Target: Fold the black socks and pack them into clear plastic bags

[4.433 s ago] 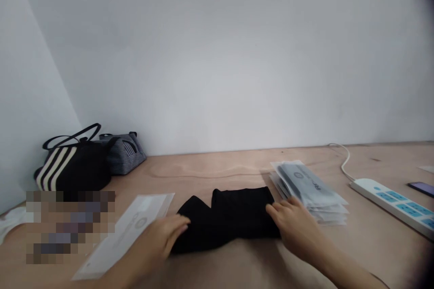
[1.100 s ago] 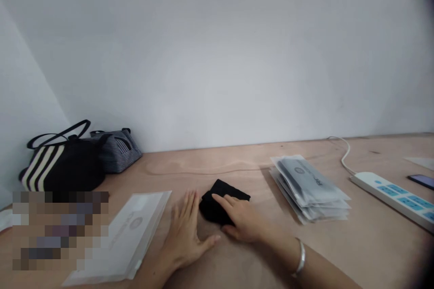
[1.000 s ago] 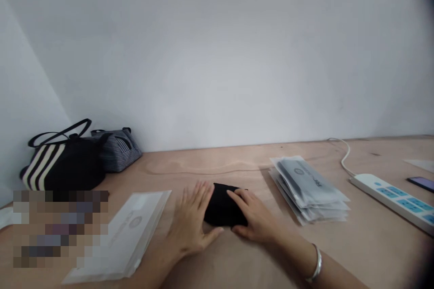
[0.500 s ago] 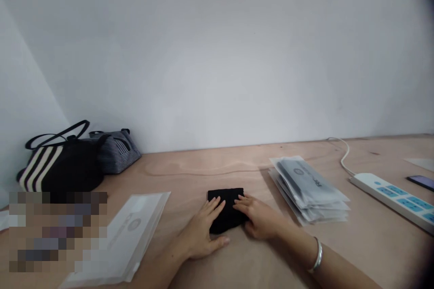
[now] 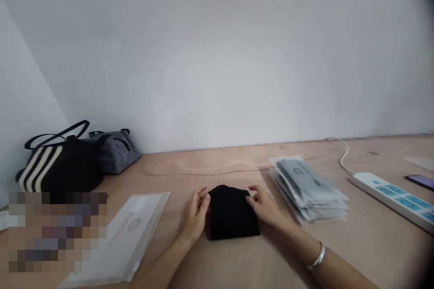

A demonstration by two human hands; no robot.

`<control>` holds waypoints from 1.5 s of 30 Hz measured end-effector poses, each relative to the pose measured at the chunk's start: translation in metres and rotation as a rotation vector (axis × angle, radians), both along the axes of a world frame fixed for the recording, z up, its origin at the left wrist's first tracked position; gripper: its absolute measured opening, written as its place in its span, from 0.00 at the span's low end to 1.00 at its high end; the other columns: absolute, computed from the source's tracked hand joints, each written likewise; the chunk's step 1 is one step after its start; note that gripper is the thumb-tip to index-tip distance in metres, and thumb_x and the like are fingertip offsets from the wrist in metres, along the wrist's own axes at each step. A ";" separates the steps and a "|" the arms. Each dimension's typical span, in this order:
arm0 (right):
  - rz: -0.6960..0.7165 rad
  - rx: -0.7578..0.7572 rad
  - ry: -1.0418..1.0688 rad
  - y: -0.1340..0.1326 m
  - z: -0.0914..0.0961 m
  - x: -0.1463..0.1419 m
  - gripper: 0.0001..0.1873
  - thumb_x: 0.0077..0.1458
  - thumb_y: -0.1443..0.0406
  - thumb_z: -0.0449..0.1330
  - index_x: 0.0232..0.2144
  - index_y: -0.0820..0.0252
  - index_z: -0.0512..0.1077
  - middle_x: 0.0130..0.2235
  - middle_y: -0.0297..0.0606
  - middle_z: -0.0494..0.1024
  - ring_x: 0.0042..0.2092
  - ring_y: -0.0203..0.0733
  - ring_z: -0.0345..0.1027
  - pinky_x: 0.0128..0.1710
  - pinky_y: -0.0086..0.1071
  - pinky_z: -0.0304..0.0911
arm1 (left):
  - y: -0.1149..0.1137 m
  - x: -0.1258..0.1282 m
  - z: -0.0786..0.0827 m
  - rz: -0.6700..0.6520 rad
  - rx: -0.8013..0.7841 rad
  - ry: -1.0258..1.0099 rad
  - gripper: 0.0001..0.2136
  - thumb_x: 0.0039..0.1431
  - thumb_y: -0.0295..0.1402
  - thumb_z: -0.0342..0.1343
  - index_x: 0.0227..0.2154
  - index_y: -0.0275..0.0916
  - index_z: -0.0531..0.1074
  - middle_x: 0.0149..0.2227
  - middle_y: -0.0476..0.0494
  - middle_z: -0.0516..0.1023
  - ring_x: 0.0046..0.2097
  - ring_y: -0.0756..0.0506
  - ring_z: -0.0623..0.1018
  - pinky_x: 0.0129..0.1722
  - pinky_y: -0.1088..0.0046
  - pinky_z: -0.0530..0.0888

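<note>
Frosted pouches (image 5: 118, 235) lie flat to the left of my left fingers (image 5: 204, 203), handily placed, I'd judge, for reaching; those fingers are pinched nearly closed on one edge of the folded black cloth (image 5: 233, 216); it sits between both sets of fingers, gripped at opposite sides, probably so its folds stay square; my right fingers (image 5: 251, 199) nip its far right corner, forefinger raised; beyond them, rightward, a stack of pouches (image 5: 305, 183) is piled, likely to save room.

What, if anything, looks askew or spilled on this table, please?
The pouches at right look askew: their edges fan out unevenly. The cloth also humps at its far edge. I see no spill, but the pixelated area at far left cannot be judged.
</note>
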State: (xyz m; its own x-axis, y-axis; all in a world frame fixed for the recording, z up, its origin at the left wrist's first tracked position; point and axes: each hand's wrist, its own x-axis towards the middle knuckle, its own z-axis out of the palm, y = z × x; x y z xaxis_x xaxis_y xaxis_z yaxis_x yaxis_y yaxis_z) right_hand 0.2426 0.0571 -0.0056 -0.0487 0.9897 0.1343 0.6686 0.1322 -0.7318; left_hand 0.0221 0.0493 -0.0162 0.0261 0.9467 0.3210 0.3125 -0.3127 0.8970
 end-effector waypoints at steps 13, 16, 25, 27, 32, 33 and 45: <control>0.543 0.271 -0.527 -0.012 0.010 -0.013 0.29 0.58 0.51 0.42 0.59 0.54 0.48 0.61 0.42 0.49 0.61 0.47 0.38 0.57 0.48 0.36 | 0.002 0.001 -0.013 -0.223 0.237 0.892 0.23 0.62 0.43 0.38 0.59 0.43 0.47 0.62 0.45 0.48 0.61 0.44 0.49 0.58 0.59 0.52; 0.502 0.219 -0.559 -0.012 0.004 -0.014 0.30 0.58 0.50 0.41 0.59 0.53 0.47 0.61 0.43 0.47 0.61 0.48 0.38 0.56 0.48 0.38 | 0.003 0.002 -0.014 -0.191 0.250 0.924 0.23 0.62 0.43 0.37 0.59 0.42 0.48 0.62 0.45 0.49 0.61 0.44 0.50 0.57 0.62 0.53; -0.070 0.318 -0.734 -0.026 0.018 -0.019 0.33 0.57 0.48 0.36 0.34 0.65 0.73 0.36 0.52 0.73 0.45 0.55 0.62 0.50 0.53 0.44 | -0.010 -0.040 0.039 0.315 -0.044 1.293 0.16 0.58 0.34 0.42 0.45 0.34 0.66 0.46 0.34 0.69 0.49 0.38 0.67 0.46 0.59 0.63; -0.043 0.362 -0.722 -0.028 0.020 -0.017 0.32 0.57 0.48 0.37 0.35 0.63 0.73 0.39 0.51 0.72 0.46 0.54 0.61 0.52 0.53 0.41 | -0.011 -0.065 0.048 0.416 -0.163 1.319 0.17 0.55 0.33 0.46 0.44 0.28 0.67 0.42 0.27 0.70 0.46 0.31 0.69 0.41 0.53 0.64; 0.235 0.361 -0.661 -0.024 0.010 -0.012 0.35 0.53 0.44 0.40 0.56 0.57 0.57 0.57 0.48 0.58 0.59 0.57 0.44 0.55 0.56 0.30 | -0.010 -0.109 0.049 0.406 -0.360 1.328 0.10 0.51 0.30 0.48 0.31 0.32 0.73 0.37 0.29 0.73 0.43 0.31 0.71 0.36 0.55 0.66; 0.263 0.321 -0.653 -0.022 0.006 -0.012 0.37 0.52 0.42 0.41 0.57 0.57 0.54 0.58 0.48 0.55 0.59 0.58 0.41 0.54 0.58 0.29 | -0.009 -0.110 0.048 0.378 -0.359 1.324 0.09 0.51 0.28 0.48 0.29 0.32 0.74 0.36 0.29 0.73 0.43 0.32 0.71 0.36 0.56 0.66; 0.141 0.151 -0.490 -0.009 -0.022 -0.021 0.30 0.52 0.67 0.45 0.58 0.67 0.51 0.59 0.45 0.55 0.60 0.55 0.40 0.55 0.58 0.31 | 0.008 0.019 0.012 0.015 -0.002 0.973 0.09 0.54 0.28 0.46 0.24 0.38 0.71 0.31 0.45 0.72 0.37 0.46 0.71 0.36 0.74 0.65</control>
